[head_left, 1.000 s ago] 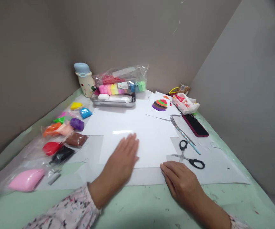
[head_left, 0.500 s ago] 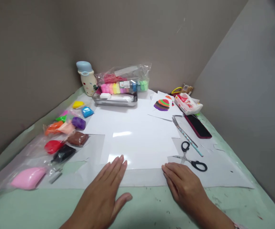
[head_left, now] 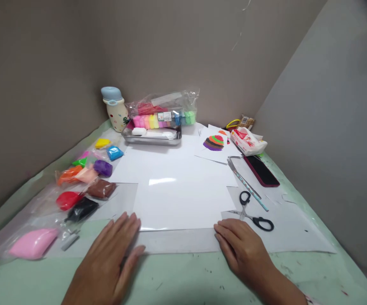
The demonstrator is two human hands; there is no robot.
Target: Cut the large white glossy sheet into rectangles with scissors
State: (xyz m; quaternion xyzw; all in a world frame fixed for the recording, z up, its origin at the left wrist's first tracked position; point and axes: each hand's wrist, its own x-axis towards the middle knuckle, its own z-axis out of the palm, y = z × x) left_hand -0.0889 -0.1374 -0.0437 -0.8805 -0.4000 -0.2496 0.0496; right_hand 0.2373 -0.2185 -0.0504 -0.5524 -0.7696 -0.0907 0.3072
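A white sheet of paper (head_left: 183, 203) lies flat in front of me, with a streak of glare on it. My left hand (head_left: 107, 258) is open, its fingers stretched out by the sheet's lower left corner and its thumb apart. At the lower right corner is my right hand (head_left: 243, 245), thumb and fingers closed together on the paper's edge. Just beyond that hand lie black-handled scissors (head_left: 247, 212) with the blades parted. A fork (head_left: 242, 176) and a slim patterned turquoise-ended tool (head_left: 256, 197) rest farther back.
Bagged coloured clay (head_left: 102, 188) lines the left side. A metal tray (head_left: 153, 140), a pack of coloured clay (head_left: 161, 118) and a bottle (head_left: 116, 112) stand at the back. On the right are a striped picture (head_left: 213, 146), a tissue pack (head_left: 248, 142) and a phone (head_left: 262, 171).
My left hand has slid left from the sheet's lower edge to its left corner. My right hand stays at the right corner. The view has tilted up slightly.
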